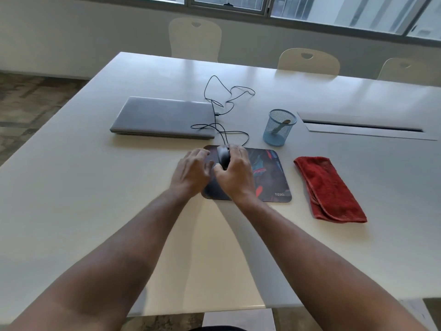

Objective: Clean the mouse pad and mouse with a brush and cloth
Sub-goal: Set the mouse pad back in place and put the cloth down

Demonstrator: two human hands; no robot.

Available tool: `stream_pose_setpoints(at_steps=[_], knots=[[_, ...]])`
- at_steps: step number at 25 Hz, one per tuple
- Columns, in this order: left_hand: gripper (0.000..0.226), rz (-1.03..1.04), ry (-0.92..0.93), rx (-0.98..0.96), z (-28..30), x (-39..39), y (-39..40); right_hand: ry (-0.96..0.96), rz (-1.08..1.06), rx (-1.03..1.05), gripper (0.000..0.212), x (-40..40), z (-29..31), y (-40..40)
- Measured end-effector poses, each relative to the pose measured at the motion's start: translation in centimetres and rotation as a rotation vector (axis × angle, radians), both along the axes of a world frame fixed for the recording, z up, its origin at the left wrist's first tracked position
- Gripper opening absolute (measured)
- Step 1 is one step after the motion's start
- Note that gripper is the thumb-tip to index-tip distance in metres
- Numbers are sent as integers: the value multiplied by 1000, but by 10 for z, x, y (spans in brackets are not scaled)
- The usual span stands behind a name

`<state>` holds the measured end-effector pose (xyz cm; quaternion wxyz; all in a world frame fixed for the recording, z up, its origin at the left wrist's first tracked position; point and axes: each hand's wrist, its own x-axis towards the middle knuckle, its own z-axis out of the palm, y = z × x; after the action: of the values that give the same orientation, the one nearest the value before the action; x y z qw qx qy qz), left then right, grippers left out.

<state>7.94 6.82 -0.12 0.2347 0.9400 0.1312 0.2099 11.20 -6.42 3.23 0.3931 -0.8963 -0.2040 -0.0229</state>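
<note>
1. Directly ahead of you, your right hand (235, 173) curls round the dark grey computer mouse (223, 156), at the far left corner of the dark printed mouse pad (269, 177).
2. Your left hand (192, 172) rests open just beside it.
3. Rightward on the white surface (95, 199) lies the folded red cloth (329, 189), nearer your right hand, its long axis running away from you.

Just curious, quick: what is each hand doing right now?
Left hand: open, fingers spread, resting on the mouse pad.
Right hand: curled around the black mouse, holding it.
</note>
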Motion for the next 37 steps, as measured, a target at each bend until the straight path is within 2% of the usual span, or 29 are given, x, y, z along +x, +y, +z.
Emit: stream_pose_setpoints(at_steps=[5, 23, 37], knots=[[46, -21, 59, 13, -6, 15, -13, 30, -96, -57, 69, 18, -8, -29], [44, -32, 62, 32, -14, 15, -12, -18, -80, -175, 73, 26, -30, -30], [47, -23, 54, 17, -18, 17, -9, -20, -85, -107, 84, 27, -36, -30]])
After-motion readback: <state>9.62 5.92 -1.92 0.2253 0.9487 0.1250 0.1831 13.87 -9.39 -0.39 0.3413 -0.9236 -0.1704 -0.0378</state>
